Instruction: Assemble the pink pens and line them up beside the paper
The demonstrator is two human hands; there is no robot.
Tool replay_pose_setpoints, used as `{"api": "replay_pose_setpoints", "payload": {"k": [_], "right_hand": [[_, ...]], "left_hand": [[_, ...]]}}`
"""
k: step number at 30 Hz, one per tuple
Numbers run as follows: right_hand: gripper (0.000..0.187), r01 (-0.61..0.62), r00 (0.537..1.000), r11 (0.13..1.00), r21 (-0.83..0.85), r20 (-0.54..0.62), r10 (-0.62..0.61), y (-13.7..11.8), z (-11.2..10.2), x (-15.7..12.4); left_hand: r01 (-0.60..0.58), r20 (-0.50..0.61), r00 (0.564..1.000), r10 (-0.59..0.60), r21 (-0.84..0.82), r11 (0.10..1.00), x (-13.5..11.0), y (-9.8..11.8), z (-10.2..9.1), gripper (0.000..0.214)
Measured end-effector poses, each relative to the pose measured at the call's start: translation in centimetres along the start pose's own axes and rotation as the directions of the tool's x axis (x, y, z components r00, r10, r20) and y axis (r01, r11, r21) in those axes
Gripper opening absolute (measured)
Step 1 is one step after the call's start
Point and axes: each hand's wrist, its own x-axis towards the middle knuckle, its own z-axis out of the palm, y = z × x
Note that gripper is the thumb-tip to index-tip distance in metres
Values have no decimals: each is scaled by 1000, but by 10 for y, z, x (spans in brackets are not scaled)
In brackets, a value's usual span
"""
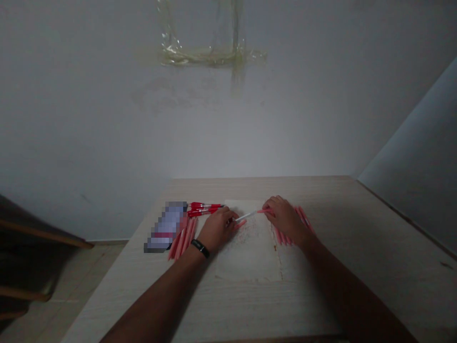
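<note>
Between my hands runs a thin white stick (247, 216) that looks like a pen refill, slightly slanted. Its near end is pinched in the fingers of my left hand (217, 230), which wears a black band (200, 248). At its far end it meets a slim pink tube (264, 210), like a pen barrel, gripped by my right hand (284, 217); whether the stick is inside the tube I cannot tell. A short pink piece (240, 224) shows by my left fingertips. Pink pens (283, 237) lie partly hidden under my right hand and wrist.
Several pink pens (183, 240) lie left of my left wrist, with red-and-clear pens (204, 207) behind them. A blurred-out phone (166, 226) lies at the table's left edge. The wooden table (250, 309) meets a wall (285, 119). Small specks dot the pale sheet (250, 262).
</note>
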Motion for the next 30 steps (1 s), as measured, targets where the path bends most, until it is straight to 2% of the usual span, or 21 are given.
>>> {"api": "replay_pose_setpoints", "payload": {"k": [7, 17, 23, 30], "right_hand": [[4, 33, 999, 999, 21, -43, -32, -1, -1, 1], [4, 73, 997, 997, 35, -17, -72, -3, 2, 0], [3, 127, 992, 984, 123, 8, -129, -18, 6, -1], [5, 184, 978, 966, 181, 67, -198, -32, 10, -3]], "left_hand": [[9, -5, 1000, -9, 5, 1000, -1, -1, 1, 18], [-14, -9, 1000, 14, -14, 1000, -1, 2, 0, 17], [-69, 19, 997, 70, -44, 997, 0, 4, 3, 17], [-137, -36, 991, 133, -151, 979, 0, 5, 9, 19]]}}
